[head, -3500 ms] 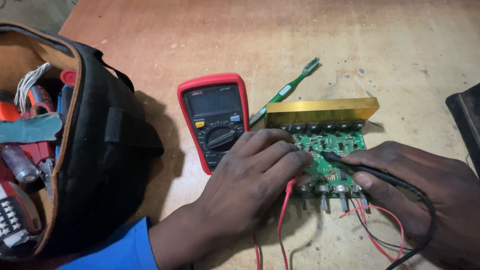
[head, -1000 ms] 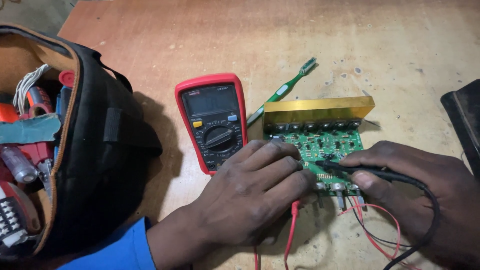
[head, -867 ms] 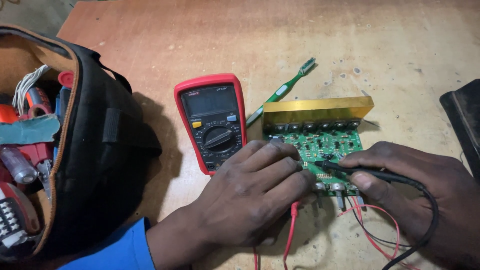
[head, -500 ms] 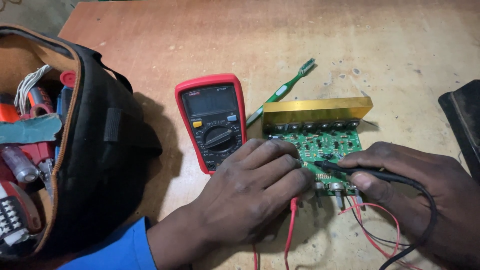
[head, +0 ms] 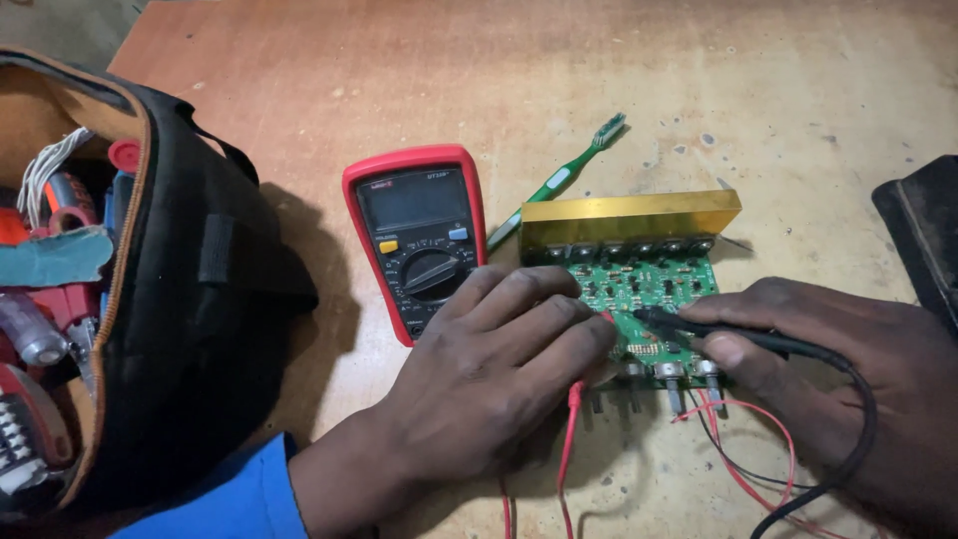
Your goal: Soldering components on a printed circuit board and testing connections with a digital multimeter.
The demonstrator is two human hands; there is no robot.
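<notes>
Left hand point(head: 489, 384): fingers pressing together, pinching the red probe point(head: 577, 399) on the green board point(head: 649, 294);
Right hand point(head: 858, 389): fingers pinching the black probe point(head: 738, 337)

Two hands, left point(head: 479, 384) and right point(head: 848, 369); one red multimeter point(head: 417, 235); one green circuit board point(head: 644, 289) with one gold heat sink point(head: 629, 220); two probes, one red point(head: 577, 394), one black point(head: 738, 334); one green toothbrush point(head: 564, 175); one black tool bag point(head: 190, 299); one table point(head: 399, 70).
</notes>
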